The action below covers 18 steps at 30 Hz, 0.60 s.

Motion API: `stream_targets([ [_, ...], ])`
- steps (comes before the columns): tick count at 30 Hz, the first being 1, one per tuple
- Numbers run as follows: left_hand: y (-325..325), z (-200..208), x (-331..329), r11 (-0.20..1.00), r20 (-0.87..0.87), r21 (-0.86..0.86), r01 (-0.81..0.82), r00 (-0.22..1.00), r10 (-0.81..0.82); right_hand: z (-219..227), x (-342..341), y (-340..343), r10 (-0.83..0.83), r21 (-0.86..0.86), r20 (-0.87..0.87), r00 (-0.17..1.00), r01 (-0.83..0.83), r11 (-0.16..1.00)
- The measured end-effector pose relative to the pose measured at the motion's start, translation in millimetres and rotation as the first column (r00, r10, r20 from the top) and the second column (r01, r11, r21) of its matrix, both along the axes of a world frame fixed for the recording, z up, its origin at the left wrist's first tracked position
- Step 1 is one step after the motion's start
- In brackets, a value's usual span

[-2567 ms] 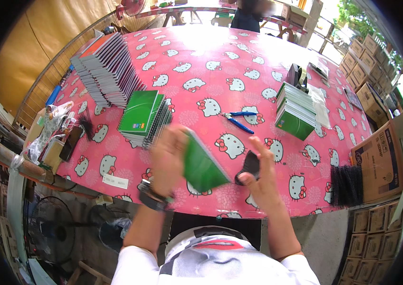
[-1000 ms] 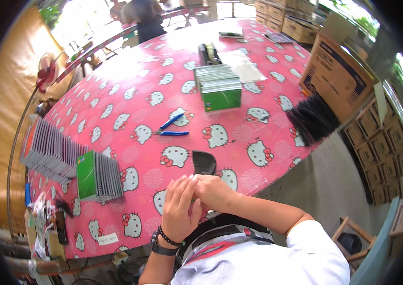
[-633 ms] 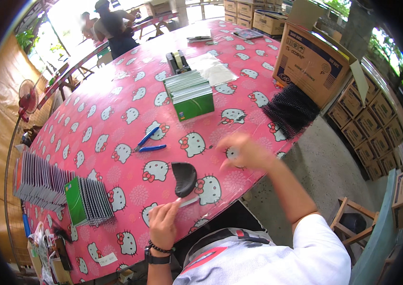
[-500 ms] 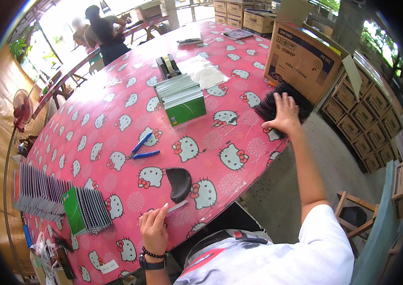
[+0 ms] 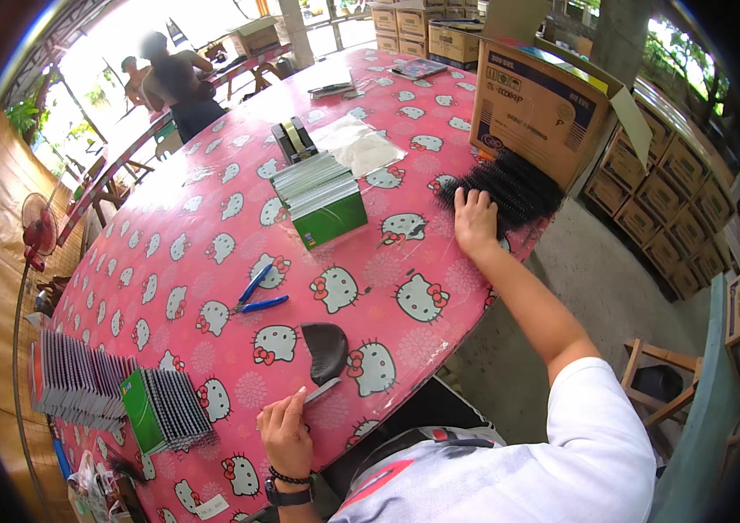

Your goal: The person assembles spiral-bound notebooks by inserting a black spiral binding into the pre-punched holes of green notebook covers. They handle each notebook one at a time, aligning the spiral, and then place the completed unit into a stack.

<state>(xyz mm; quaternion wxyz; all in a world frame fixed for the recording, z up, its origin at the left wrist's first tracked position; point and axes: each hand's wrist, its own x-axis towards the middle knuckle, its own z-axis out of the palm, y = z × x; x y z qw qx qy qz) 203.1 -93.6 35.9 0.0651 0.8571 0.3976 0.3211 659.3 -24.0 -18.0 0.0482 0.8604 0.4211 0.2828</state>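
Note:
Black spiral binding coils [image 5: 520, 187] lie in a pile at the table's right edge, against a cardboard box. My right hand [image 5: 476, 220] is on the near left end of this pile, fingers bent over the coils; its fingertips are partly lost among them. Close to the front edge, my left hand [image 5: 285, 429] is curled, thumb side toward a thin pale strip [image 5: 324, 390]. Whether the fingers pinch that strip I cannot make out. Just beyond it lies a black curved object [image 5: 325, 350] with a rounded side.
Green-covered spiral notebooks [image 5: 160, 408] and more stacked notebooks [image 5: 82, 379] stand at left. Blue-handled pliers [image 5: 258, 292] lie mid-table, before a block of green-covered booklets [image 5: 322, 205] and a tape dispenser [image 5: 295, 139]. A large open carton [image 5: 537, 113] stands at right. Two people [image 5: 173, 83] are far off.
My right hand has moved left across the coils, its spread fingers drawing closer together. The coils' left end reaches farther left. My left hand keeps its place beside the strip.

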Motion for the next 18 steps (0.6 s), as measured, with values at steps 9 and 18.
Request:
stream_targets([
  [9, -6, -1, -4, 1.000, -0.004, -0.018, 0.000, 1.000, 0.000, 51, -12, -20, -0.094, -0.152, -0.284, 0.954, 0.052, 0.987],
  [18, -8, -1, -6, 1.000, 0.013, -0.023, -0.006, 1.000, 0.006, 56, -36, -40, 0.165, -0.099, -0.369, 0.915, -0.216, 0.971],
])
